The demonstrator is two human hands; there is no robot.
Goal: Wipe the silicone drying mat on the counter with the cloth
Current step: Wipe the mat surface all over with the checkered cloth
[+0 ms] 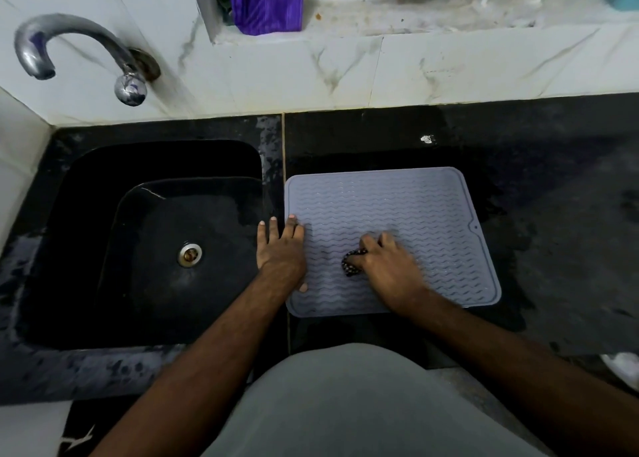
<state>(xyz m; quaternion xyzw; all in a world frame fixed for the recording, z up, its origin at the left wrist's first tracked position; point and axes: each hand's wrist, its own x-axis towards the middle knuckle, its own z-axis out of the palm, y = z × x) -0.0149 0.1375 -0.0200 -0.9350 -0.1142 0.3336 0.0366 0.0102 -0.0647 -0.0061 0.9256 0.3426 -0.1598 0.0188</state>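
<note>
Head view is looking down on a wipe that, by my reading, is under way. The right hand (387, 270) is curling its fingers over a small bunched cloth (352, 264), dark with pale speckles, and pressing it onto the silicone drying mat (415, 207); only a wad of the fabric is peeking out on the thumb side of that hand. The left hand (281, 245) is lying flat with straight, spread fingers, holding nothing, its thumb side resting on the mat's edge and its outer fingers reaching off onto the strip of black counter (553, 249) beside the sink (103, 187), seemingly pinning the mat in place.

The mat is lying flat on the counter beneath both hands, stretching away beyond the fingertips and out past the right hand's outer side. It is pale lavender-grey, rectangular with rounded corners, a raised rim and rows of wavy ridges; it looks soft and flexible, likely to slide or buckle if unheld.

Much ridged surface ahead of the right hand appears uncovered, so the next strokes would call for sweeping along the ridges, with steady downward pressure from the left.
</note>
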